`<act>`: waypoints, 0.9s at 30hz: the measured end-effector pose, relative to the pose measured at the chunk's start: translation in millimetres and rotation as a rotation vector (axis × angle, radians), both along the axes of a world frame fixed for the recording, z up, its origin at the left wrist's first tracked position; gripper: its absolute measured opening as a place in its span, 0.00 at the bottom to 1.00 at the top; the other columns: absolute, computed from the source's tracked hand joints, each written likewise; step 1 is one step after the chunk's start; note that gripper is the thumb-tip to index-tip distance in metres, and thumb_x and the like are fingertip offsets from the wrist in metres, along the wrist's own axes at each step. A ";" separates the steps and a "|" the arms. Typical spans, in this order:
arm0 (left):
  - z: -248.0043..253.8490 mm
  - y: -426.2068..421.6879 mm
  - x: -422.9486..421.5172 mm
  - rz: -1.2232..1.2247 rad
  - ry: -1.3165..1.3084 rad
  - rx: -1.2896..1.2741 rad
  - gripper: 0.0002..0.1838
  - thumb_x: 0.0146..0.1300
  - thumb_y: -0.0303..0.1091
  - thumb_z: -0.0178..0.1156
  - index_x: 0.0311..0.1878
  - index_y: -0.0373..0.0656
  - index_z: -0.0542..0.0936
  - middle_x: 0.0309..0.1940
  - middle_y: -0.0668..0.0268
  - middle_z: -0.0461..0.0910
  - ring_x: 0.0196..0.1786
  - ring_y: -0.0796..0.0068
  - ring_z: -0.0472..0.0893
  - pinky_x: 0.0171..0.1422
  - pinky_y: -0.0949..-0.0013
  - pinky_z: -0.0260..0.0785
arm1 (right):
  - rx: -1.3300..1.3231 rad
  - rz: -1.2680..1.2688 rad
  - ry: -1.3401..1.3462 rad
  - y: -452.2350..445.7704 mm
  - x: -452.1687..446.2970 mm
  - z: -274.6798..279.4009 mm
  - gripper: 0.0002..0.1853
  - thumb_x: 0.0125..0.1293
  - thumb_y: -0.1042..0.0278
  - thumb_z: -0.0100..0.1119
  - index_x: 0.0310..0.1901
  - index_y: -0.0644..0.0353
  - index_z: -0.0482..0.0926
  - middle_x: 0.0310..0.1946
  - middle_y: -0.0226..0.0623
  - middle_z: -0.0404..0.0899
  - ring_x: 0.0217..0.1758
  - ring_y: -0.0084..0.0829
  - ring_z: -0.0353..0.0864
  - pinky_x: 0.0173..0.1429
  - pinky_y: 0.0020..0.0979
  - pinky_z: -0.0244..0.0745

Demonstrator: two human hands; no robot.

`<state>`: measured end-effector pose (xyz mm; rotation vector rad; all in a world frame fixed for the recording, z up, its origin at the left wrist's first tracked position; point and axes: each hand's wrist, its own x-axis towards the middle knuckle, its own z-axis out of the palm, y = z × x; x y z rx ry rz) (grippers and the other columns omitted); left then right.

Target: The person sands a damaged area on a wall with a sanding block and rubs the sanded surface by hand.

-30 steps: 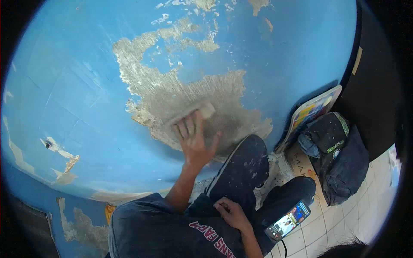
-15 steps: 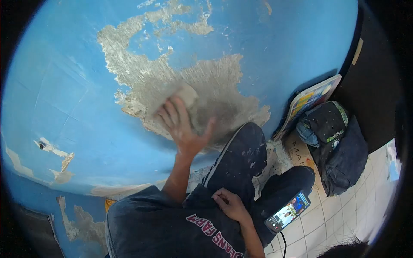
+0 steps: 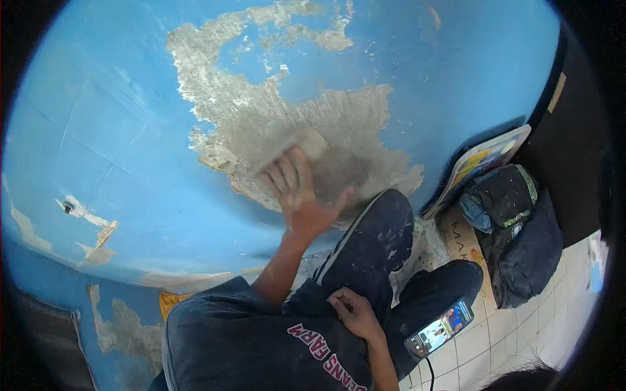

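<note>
1. The left hand (image 3: 305, 203) holds a pale block (image 3: 313, 144) against the big bare patch (image 3: 228, 124) on the blue wall (image 3: 450, 78). Its fingers press on the block and its thumb sticks out to the side. The block looks blurry.
2. The right hand (image 3: 357, 314) is below the patch, by the person's lap. Its fingers bend loosely, and I cannot tell if anything is inside. The two hands are well apart.
3. One leg (image 3: 375, 231), with white specks on its dark cloth, is just beside the patch's bottom edge.
4. A phone (image 3: 438, 329) with a bright screen is below the patch and to its right.
5. To the right of the patch, a colourful board (image 3: 492, 156) leans on the wall.
6. Near that board, also right of the patch, a dark bag (image 3: 515, 241) sits on cardboard (image 3: 464, 238) with letters on it.
</note>
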<state>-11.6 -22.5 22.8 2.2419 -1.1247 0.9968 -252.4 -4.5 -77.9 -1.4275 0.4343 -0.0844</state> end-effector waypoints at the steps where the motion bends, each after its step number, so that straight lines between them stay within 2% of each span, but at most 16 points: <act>1: 20.7 -0.3 2.6 0.009 -0.003 0.000 0.58 0.57 0.63 0.65 0.76 0.28 0.52 0.76 0.31 0.43 0.78 0.26 0.39 0.74 0.25 0.34 | 0.020 -0.011 -0.010 1.4 0.3 -2.1 0.07 0.72 0.66 0.59 0.44 0.60 0.81 0.26 0.34 0.78 0.26 0.23 0.72 0.33 0.29 0.68; 3: 51.9 -0.2 9.0 0.081 -0.057 -0.215 0.57 0.57 0.63 0.65 0.76 0.28 0.54 0.73 0.29 0.49 0.76 0.24 0.44 0.73 0.24 0.35 | 0.037 -0.016 -0.032 1.8 2.9 -2.2 0.07 0.72 0.66 0.59 0.44 0.60 0.81 0.26 0.35 0.78 0.26 0.24 0.72 0.34 0.29 0.68; 4: 52.4 0.3 11.3 0.083 -0.065 -0.220 0.57 0.57 0.63 0.65 0.76 0.28 0.54 0.73 0.29 0.49 0.76 0.24 0.44 0.73 0.24 0.35 | -0.012 -0.007 -0.017 0.1 3.2 0.6 0.08 0.71 0.65 0.60 0.44 0.60 0.81 0.26 0.35 0.79 0.26 0.24 0.72 0.34 0.30 0.68; 6: 39.9 -2.1 13.4 0.093 -0.095 -0.144 0.55 0.57 0.62 0.65 0.75 0.28 0.58 0.71 0.29 0.55 0.75 0.22 0.49 0.73 0.25 0.34 | -0.070 -0.009 -0.003 -2.8 4.5 1.8 0.08 0.71 0.65 0.60 0.44 0.60 0.81 0.27 0.35 0.79 0.26 0.25 0.73 0.34 0.30 0.68; 7: 16.0 -1.8 15.5 0.087 -0.095 -0.148 0.55 0.57 0.62 0.65 0.75 0.28 0.58 0.71 0.29 0.55 0.75 0.22 0.49 0.73 0.25 0.34 | -0.033 -0.010 0.004 -2.1 3.8 1.0 0.08 0.71 0.65 0.60 0.45 0.59 0.81 0.27 0.36 0.79 0.26 0.25 0.73 0.34 0.31 0.69; 8: -18.8 0.3 19.0 0.093 -0.101 0.056 0.57 0.58 0.63 0.65 0.76 0.27 0.52 0.73 0.28 0.48 0.76 0.23 0.42 0.73 0.25 0.31 | 0.006 -0.011 0.013 -1.5 3.1 0.0 0.08 0.71 0.64 0.61 0.45 0.59 0.81 0.27 0.36 0.80 0.26 0.26 0.73 0.34 0.31 0.69; 9: -29.4 1.3 15.7 0.100 -0.105 0.264 0.60 0.59 0.64 0.65 0.77 0.26 0.47 0.75 0.28 0.41 0.77 0.23 0.35 0.74 0.24 0.27 | 0.009 -0.015 0.017 -1.7 2.9 0.6 0.08 0.71 0.64 0.61 0.45 0.59 0.81 0.27 0.36 0.80 0.26 0.26 0.73 0.34 0.31 0.69; 12: -49.7 14.6 16.0 -0.014 -0.023 0.295 0.60 0.59 0.63 0.64 0.76 0.25 0.47 0.74 0.26 0.42 0.77 0.22 0.35 0.73 0.24 0.25 | -0.039 0.022 0.086 -5.0 1.8 2.2 0.08 0.71 0.65 0.60 0.45 0.60 0.81 0.28 0.37 0.81 0.27 0.27 0.75 0.35 0.31 0.70; 13: -33.6 11.9 11.0 -0.015 -0.014 0.300 0.60 0.59 0.63 0.64 0.76 0.25 0.47 0.74 0.26 0.42 0.77 0.22 0.35 0.73 0.24 0.25 | -0.004 0.017 0.078 -4.4 1.5 -0.1 0.08 0.71 0.65 0.60 0.45 0.60 0.81 0.28 0.37 0.81 0.27 0.27 0.76 0.35 0.31 0.70; 15: 5.8 4.5 9.1 0.044 -0.048 -0.030 0.51 0.58 0.60 0.65 0.73 0.26 0.61 0.68 0.27 0.59 0.73 0.23 0.51 0.73 0.25 0.32 | 0.036 0.024 0.073 -2.1 1.1 -0.7 0.08 0.71 0.66 0.60 0.45 0.60 0.80 0.29 0.37 0.81 0.28 0.26 0.76 0.36 0.30 0.70; 17: 31.7 0.1 15.6 0.088 -0.084 -0.116 0.51 0.58 0.60 0.65 0.73 0.27 0.61 0.68 0.27 0.59 0.74 0.23 0.51 0.73 0.25 0.32 | 0.036 -0.021 -0.018 -0.7 3.5 0.6 0.07 0.71 0.67 0.60 0.44 0.61 0.80 0.29 0.36 0.82 0.28 0.24 0.76 0.36 0.29 0.71; 19: 37.0 -2.0 19.1 0.121 -0.130 -0.212 0.51 0.58 0.59 0.65 0.73 0.27 0.62 0.68 0.27 0.59 0.74 0.23 0.50 0.73 0.25 0.31 | 0.007 -0.017 -0.020 -1.4 5.2 2.4 0.07 0.71 0.67 0.60 0.44 0.61 0.80 0.29 0.35 0.81 0.28 0.22 0.75 0.36 0.29 0.70; 22: 4.2 -3.5 13.4 0.125 -0.084 -0.089 0.51 0.59 0.59 0.64 0.73 0.27 0.60 0.69 0.27 0.57 0.75 0.23 0.48 0.73 0.24 0.30 | 0.002 -0.023 0.001 -2.0 4.9 2.9 0.07 0.71 0.68 0.60 0.44 0.61 0.80 0.29 0.34 0.81 0.28 0.21 0.74 0.35 0.28 0.70; 24: -25.2 0.7 7.2 0.075 0.022 0.190 0.52 0.60 0.59 0.64 0.74 0.27 0.58 0.71 0.27 0.53 0.76 0.23 0.45 0.73 0.24 0.29 | 0.027 -0.026 0.026 -1.0 2.7 2.2 0.06 0.71 0.68 0.60 0.44 0.61 0.80 0.29 0.34 0.81 0.28 0.21 0.74 0.35 0.28 0.70; 27: -33.2 11.1 15.8 0.017 0.012 0.154 0.52 0.60 0.59 0.64 0.74 0.28 0.58 0.71 0.28 0.54 0.75 0.23 0.46 0.73 0.23 0.29 | 0.026 0.010 0.038 -2.5 2.3 -1.1 0.06 0.71 0.68 0.60 0.44 0.61 0.80 0.29 0.33 0.81 0.27 0.21 0.74 0.35 0.27 0.70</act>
